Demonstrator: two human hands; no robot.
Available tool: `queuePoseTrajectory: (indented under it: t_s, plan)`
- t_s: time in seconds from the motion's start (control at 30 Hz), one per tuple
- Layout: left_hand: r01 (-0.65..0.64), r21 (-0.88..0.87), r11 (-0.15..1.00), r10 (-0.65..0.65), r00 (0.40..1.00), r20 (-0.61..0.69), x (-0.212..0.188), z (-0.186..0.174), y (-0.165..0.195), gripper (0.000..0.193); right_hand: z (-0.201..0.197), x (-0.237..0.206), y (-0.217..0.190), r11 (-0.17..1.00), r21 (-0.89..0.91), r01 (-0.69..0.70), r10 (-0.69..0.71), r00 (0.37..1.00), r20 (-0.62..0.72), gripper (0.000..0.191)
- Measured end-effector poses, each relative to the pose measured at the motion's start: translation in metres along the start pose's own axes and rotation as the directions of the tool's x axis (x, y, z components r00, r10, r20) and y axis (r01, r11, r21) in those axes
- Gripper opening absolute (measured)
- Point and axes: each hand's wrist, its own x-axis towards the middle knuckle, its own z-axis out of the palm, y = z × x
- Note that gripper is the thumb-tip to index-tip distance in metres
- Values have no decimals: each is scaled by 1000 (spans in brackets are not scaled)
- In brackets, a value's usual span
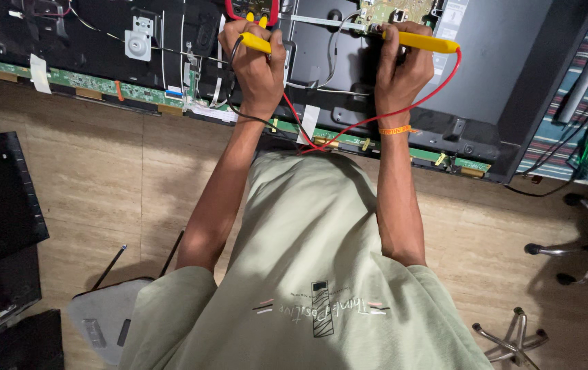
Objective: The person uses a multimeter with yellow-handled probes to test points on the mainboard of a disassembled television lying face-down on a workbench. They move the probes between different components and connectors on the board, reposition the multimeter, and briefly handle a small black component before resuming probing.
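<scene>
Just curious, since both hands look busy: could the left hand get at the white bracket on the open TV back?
Probably yes. The white bracket lies uncovered, with nothing between it and the left hand, though that hand's grip is on a yellow probe.

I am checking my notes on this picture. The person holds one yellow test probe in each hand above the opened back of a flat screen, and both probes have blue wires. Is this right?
Not quite. The head view shows the left hand and right hand each gripping a yellow probe over the opened screen back, but the wire from the right hand's probe is red, not blue.
</scene>
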Motion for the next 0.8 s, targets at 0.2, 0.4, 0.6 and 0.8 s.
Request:
queuePoseTrajectory:
  t_s: [0.2,0.4,0.6,0.8]
  plan:
    - [18,-12,1000,-18,1000,-7,-2,0,0,19,0,-1,-1,1000,-7,4,-4,1000,-14,11]
    - [12,-13,1000,-12,1000,-3,2,1,1,19,2,2,1,1000,23,-5,6,1000,-18,9]
    - [3,-9,1000,-3,1000,3,5,-2,1,20,2,-2,5,985,81,-153,157,987,-46,13]
    - [10,-13,1000,-10,1000,5,5,-3,2,19,5,-3,9,997,-72,-28,12,976,-216,17]
